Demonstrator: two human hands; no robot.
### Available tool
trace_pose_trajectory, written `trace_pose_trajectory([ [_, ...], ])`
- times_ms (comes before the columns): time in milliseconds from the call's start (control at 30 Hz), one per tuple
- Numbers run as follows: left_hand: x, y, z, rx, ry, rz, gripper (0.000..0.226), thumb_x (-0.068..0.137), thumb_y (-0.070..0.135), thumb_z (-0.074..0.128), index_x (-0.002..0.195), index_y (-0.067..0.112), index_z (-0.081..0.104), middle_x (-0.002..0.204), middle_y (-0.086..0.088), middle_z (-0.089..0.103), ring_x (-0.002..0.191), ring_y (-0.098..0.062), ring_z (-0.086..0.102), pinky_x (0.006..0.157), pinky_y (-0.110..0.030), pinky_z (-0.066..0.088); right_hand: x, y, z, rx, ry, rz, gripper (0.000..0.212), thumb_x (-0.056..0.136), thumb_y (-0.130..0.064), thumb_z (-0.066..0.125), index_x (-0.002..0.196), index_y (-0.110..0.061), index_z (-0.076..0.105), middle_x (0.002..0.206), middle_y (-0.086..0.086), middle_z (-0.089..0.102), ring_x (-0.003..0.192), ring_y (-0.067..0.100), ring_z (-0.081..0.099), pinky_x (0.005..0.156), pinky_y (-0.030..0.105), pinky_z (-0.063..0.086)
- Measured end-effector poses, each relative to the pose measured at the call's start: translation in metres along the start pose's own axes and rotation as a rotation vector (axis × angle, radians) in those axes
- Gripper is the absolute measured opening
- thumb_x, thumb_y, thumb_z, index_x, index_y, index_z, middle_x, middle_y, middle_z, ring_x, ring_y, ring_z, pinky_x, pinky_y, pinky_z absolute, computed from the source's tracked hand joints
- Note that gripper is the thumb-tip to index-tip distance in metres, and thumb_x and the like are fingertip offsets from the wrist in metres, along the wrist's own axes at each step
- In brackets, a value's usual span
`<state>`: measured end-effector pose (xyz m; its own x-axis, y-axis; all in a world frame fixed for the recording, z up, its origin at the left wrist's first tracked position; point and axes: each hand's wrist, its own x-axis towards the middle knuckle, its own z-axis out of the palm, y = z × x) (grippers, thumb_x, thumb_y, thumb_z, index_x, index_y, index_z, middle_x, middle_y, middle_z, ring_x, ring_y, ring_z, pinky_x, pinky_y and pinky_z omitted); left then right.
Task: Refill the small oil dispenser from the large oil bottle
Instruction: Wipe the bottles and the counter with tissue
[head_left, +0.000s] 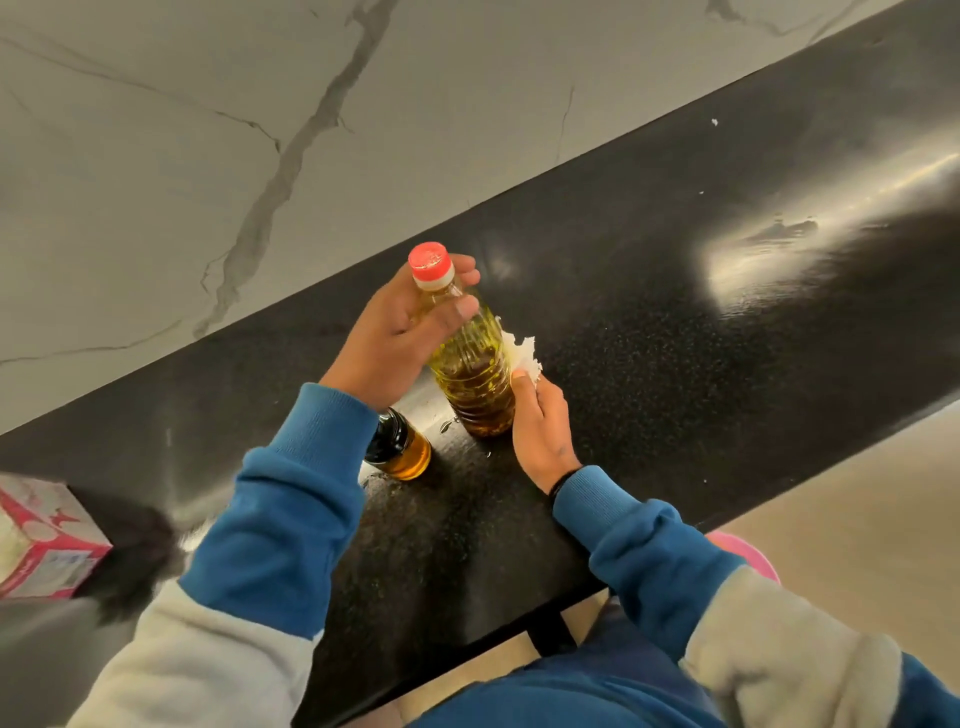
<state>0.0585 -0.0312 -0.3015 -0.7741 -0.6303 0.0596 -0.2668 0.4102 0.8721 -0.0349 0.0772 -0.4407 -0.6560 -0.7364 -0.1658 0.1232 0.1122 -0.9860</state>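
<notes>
Large oil bottle (470, 358): clear plastic, red cap on, amber oil inside; stands on the black counter (675, 291). Left hand (400, 332) grips its neck, fingers (462, 309) curled round just under the cap. Right hand (540, 431) pinches a crumpled white tissue (522, 353) against the bottle's side. Small oil dispenser (397, 447): dark top, amber oil, upright on the counter just beside the bottle, under the left wrist. Red-and-white box (41, 540): far left.
</notes>
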Motion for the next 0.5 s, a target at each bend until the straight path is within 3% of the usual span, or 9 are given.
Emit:
trace_pose_trajectory([
  [200, -0.013, 0.006, 0.024, 0.177, 0.300, -0.007, 0.044, 0.081, 0.049, 0.079, 0.116, 0.028, 0.063, 0.101, 0.020, 0.068, 0.095, 0.005, 0.068, 0.084, -0.019, 0.058, -0.019, -0.033, 0.015, 0.256, 0.043, -0.045, 0.042, 0.105, -0.031, 0.033, 0.132, -0.012, 0.059, 0.125, 0.006, 0.066, 0.120, 0.017, 0.061, 0.109, 0.047, 0.046],
  [300, -0.015, 0.004, 0.036, 0.288, 0.420, -0.007, 0.049, 0.078, 0.067, 0.070, 0.110, 0.031, 0.062, 0.100, 0.011, 0.069, 0.093, -0.008, 0.068, 0.085, -0.034, 0.060, -0.025, -0.050, 0.024, 0.329, 0.045, -0.123, 0.051, 0.104, -0.037, 0.033, 0.144, -0.011, 0.048, 0.137, 0.008, 0.060, 0.130, 0.019, 0.055, 0.112, 0.048, 0.042],
  [400, -0.015, -0.004, 0.034, 0.225, 0.353, -0.014, 0.064, 0.083, 0.065, 0.064, 0.130, 0.023, 0.059, 0.119, 0.000, 0.065, 0.108, -0.016, 0.065, 0.096, -0.044, 0.056, -0.029, -0.056, 0.028, 0.292, 0.031, -0.242, 0.056, 0.104, -0.040, 0.032, 0.152, -0.012, 0.037, 0.152, 0.008, 0.047, 0.143, 0.021, 0.041, 0.118, 0.051, 0.033],
  [500, -0.018, -0.009, 0.021, -0.013, 0.165, 0.004, 0.056, 0.091, 0.047, 0.063, 0.140, 0.022, 0.051, 0.128, -0.003, 0.064, 0.118, -0.019, 0.064, 0.103, -0.051, 0.053, -0.029, -0.036, 0.026, 0.186, 0.026, -0.303, 0.052, 0.107, -0.033, 0.029, 0.153, -0.010, 0.035, 0.154, 0.009, 0.043, 0.146, 0.022, 0.037, 0.118, 0.054, 0.030],
])
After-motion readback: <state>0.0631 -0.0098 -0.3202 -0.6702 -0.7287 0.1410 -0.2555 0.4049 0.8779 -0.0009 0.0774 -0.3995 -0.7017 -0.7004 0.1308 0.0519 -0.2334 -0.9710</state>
